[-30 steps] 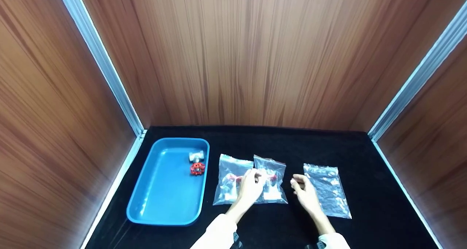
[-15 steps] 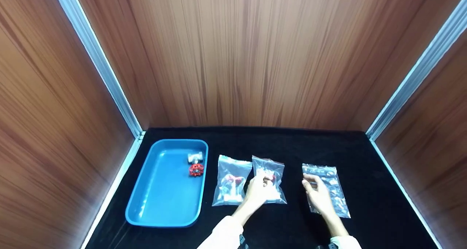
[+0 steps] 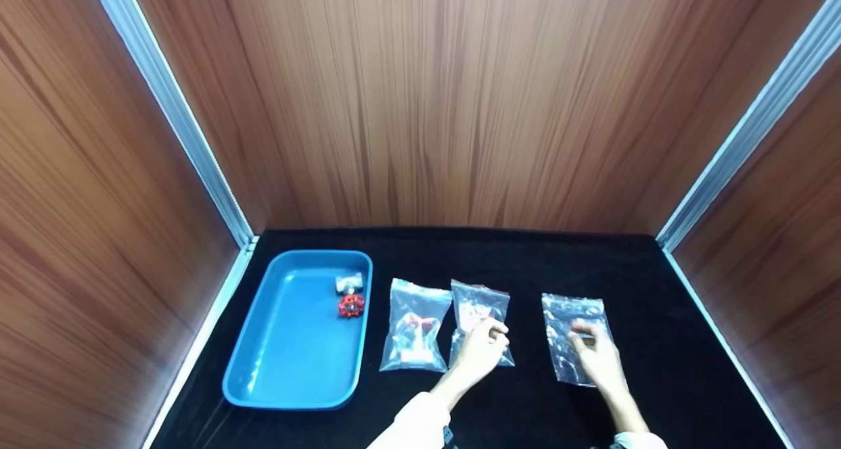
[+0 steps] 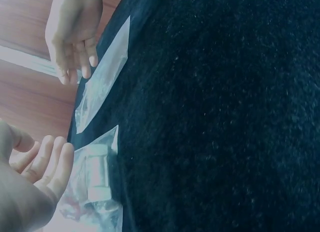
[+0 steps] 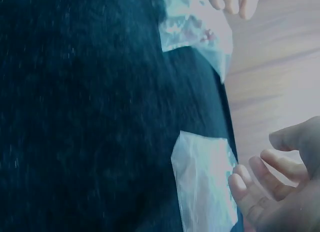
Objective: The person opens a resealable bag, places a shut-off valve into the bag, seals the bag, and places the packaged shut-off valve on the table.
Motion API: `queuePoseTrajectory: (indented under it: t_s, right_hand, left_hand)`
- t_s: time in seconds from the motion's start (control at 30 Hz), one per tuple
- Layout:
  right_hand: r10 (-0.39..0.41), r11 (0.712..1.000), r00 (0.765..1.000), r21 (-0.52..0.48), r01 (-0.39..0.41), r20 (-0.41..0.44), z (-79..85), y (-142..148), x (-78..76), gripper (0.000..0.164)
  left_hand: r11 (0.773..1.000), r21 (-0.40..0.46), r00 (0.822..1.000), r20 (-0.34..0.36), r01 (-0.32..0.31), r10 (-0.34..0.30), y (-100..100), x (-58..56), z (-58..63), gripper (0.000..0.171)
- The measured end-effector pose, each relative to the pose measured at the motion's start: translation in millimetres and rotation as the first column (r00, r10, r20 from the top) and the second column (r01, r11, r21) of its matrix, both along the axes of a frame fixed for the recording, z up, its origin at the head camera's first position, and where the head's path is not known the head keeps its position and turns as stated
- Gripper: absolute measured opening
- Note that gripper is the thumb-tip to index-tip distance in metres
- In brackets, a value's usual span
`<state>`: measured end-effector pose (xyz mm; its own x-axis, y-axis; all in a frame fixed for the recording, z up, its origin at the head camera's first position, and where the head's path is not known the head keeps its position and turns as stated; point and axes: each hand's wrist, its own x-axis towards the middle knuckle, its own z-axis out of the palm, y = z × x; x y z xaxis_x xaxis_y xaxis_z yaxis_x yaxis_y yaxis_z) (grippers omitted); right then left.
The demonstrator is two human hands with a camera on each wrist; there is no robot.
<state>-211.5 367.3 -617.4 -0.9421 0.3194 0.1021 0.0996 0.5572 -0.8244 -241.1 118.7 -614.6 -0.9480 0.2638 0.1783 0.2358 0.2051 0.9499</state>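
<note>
Cloth (image 3: 527,334) between edges of middle bag (image 3: 474,298), rightmost bag (image 3: 563,344); left hand (image 3: 481,350), right hand (image 3: 599,358) respectively above, both released.

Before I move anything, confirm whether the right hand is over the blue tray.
No, the right hand is above the rightmost clear plastic bag, away from the blue tray.
</note>
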Motion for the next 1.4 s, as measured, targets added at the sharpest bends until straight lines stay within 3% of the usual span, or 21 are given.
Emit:
queuePoseTrajectory:
  t_s: [0.37, 0.73, 0.87, 1.03, 1.27, 1.4]
  right_hand:
    - [-0.084, 0.991, 0.996, 0.110, 0.082, 0.018, -2.3, 26.5, 6.9, 0.030]
    - [-0.194, 0.963, 0.981, 0.187, 0.196, -0.030, -16.3, 38.2, 12.8, 0.029]
    - [-0.244, 0.953, 0.970, 0.185, 0.239, 0.005, -19.4, 41.1, 15.2, 0.035]
    - [-0.236, 0.954, 0.970, 0.200, 0.221, 0.052, -21.4, 39.9, 16.7, 0.042]
    - [-0.246, 0.954, 0.965, 0.196, 0.225, 0.090, -22.9, 36.2, 17.6, 0.043]
    - [-0.249, 0.955, 0.960, 0.200, 0.221, 0.129, -24.8, 34.9, 20.3, 0.046]
  left_hand:
    - [0.997, 0.074, 0.996, 0.089, 0.020, -0.027, 16.3, 10.0, -4.7, 0.012]
    - [0.998, -0.043, 0.996, 0.066, 0.055, -0.052, 32.9, 15.4, -8.9, 0.011]
    - [0.994, -0.071, 0.994, 0.068, 0.087, -0.082, 38.1, 18.6, -10.9, 0.013]
    - [0.992, -0.063, 0.988, 0.116, 0.110, -0.102, 42.2, 21.3, -14.4, 0.016]
    - [0.983, -0.110, 0.976, 0.177, 0.146, -0.125, 46.2, 21.0, -14.7, 0.033]
    - [0.981, -0.065, 0.966, 0.198, 0.183, -0.167, 48.1, 23.3, -15.9, 0.033]
